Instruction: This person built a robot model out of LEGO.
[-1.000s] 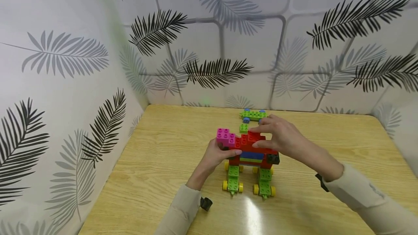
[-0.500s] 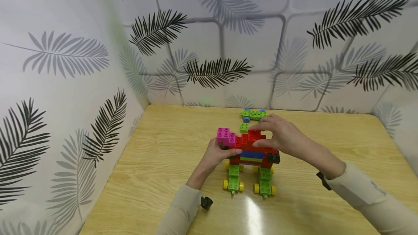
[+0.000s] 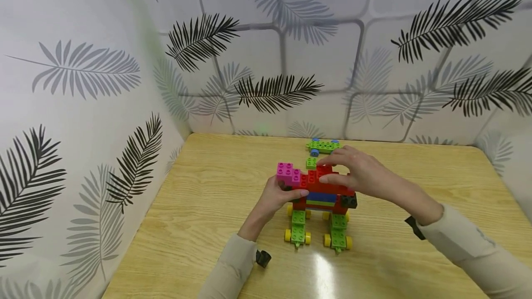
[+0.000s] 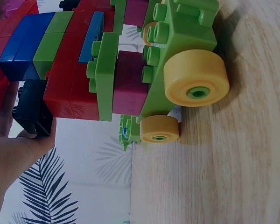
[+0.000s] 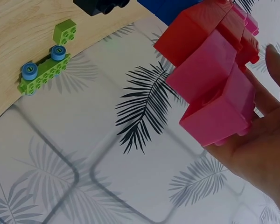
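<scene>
A toy animal-like figure of building bricks (image 3: 320, 186) stands on two green wheeled bases (image 3: 297, 225) with yellow wheels (image 4: 196, 77). Its body stacks red, blue and green bricks, with pink bricks (image 3: 286, 173) at the upper left and a black brick (image 3: 348, 201) at the lower right. My left hand (image 3: 270, 200) grips the figure's left end, thumb across the front. From the right, my right hand (image 3: 359, 172) pinches the red bricks (image 3: 324, 173) on top between thumb and fingers. More pink bricks (image 5: 219, 109) show beside that hand in the right wrist view. Some fingers are hidden behind the bricks.
Behind the figure lie a small green brick (image 3: 311, 163) and a green wheeled base (image 3: 324, 146) with blue wheels, near the back edge of the wooden table (image 3: 216, 174). Feather-patterned walls (image 3: 257, 59) rise behind and at left.
The right hand's thumb and fingers shift very slightly on the red top bricks, and its wrist lowers a little. The left hand and the figure stay in place.
</scene>
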Motion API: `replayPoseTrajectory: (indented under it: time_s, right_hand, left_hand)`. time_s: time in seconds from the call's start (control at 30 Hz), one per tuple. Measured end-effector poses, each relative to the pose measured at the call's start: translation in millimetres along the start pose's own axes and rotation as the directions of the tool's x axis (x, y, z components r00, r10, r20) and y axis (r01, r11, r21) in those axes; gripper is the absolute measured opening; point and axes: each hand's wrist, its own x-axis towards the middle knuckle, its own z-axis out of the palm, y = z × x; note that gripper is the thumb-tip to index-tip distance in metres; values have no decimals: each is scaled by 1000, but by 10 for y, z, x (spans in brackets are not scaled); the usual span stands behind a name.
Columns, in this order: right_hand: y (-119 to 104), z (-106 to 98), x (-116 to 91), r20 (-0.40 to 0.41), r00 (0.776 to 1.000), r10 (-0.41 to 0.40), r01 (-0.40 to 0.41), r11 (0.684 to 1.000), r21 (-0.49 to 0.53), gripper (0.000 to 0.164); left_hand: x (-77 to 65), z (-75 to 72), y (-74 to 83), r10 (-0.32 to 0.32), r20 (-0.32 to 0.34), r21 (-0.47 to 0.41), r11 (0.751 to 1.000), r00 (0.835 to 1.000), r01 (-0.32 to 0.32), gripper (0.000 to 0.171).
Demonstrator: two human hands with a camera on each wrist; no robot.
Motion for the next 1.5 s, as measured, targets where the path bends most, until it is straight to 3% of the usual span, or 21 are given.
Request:
replayPoseTrajectory:
  time_s: [0.23, 0.57, 0.87, 0.97, 1.23, 1.5]
  right_hand:
    - [168, -84, 76, 20, 994, 108, -109, 986, 124, 32]
    - [738, -14, 143, -23, 987, 161, -154, 970, 188, 31]
    - [1209, 321, 175, 10, 969, 248, -244, 944, 221, 35]
    - [1277, 426, 200, 18, 969, 246, -243, 939, 242, 34]
    - [1446, 734, 264, 35, 985, 170, -174, 962, 210, 36]
    - [1537, 940, 281, 119, 960, 252, -274, 931, 241, 45]
  left_hand:
    - [0, -10, -9, -4, -4, 2, 1000, 1000, 4, 45]
    - [-9, -14, -22, -1, -3, 24, 1000, 1000, 1, 43]
    - [-16, -19, -46, -14, -17, 32, 999, 1000, 14, 45]
    - [-16, -21, -43, -10, -18, 33, 999, 1000, 10, 45]
    - [-18, -28, -36, 3, -16, 24, 1000, 1000, -2, 45]
    - [-34, -42, -21, -10, -1, 12, 1000, 1000, 10, 46]
